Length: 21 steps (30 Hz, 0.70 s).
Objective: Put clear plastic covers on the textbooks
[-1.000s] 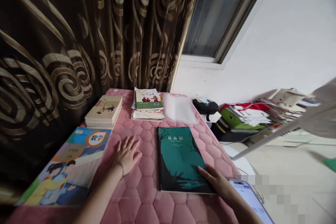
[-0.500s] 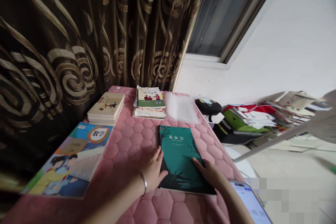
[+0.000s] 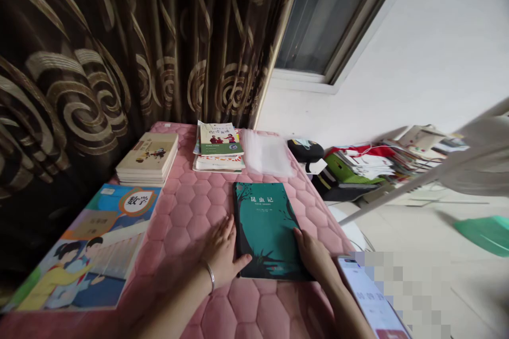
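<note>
A book with a dark teal and black cover lies face up in front of me. My left hand holds its left edge, fingers along the spine and thumb at the lower corner of the cover. On the opposite edge, my right hand grips the book with a thumb on the cover; its other fingers are mostly hidden. A large mathematics textbook with two cartoon children lies to the left. Behind that sits a stack of beige books. A pile of thin booklets rests farther back, beside clear plastic sleeves.
Everything lies on a pink quilted tabletop. A phone is at the right edge, near a pale slanting pole. A patterned curtain hangs behind. Bags and papers are heaped at the right.
My left hand has moved right from the bare quilt to the book's left edge. My right hand has stayed at the right edge, its thumb shifting slightly upward. The view has shifted a little.
</note>
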Tool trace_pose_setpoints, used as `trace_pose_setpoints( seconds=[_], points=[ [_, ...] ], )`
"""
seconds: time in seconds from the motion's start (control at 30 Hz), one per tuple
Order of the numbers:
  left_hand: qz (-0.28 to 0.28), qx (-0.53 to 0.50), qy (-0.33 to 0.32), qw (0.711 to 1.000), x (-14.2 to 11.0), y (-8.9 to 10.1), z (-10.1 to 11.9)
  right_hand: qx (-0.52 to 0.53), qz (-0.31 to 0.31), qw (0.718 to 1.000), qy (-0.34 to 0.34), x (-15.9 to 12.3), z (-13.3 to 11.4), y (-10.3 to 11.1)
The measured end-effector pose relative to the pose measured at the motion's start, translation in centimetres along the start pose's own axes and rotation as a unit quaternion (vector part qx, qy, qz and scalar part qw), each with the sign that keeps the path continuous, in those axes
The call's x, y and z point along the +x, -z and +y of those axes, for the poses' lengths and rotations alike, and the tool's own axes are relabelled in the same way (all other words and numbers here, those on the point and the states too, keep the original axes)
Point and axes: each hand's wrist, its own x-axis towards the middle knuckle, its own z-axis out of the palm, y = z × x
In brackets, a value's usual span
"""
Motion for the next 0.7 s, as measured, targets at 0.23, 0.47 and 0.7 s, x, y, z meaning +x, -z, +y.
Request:
trace_pose_setpoints(
  seconds=[0.23, 0.47, 0.7],
  points=[
    [-0.021, -0.013, 0.005, 1.000, 0.0, 0.8, 0.2, 0.001, -0.013, 1.000, -0.001, -0.1, 0.0, 0.6],
    [-0.047, -0.004, -0.004, 0.999, -0.2, 1.5, 0.3, 0.056, -0.017, 0.998, 0.010, 0.5, 1.2, 0.2],
    [-0.125, -0.028, -0.015, 0.992, 0.0, 3.3, 0.4, 0.032, -0.006, 0.999, 0.020, 0.7, 1.0, 0.1]
  ],
)
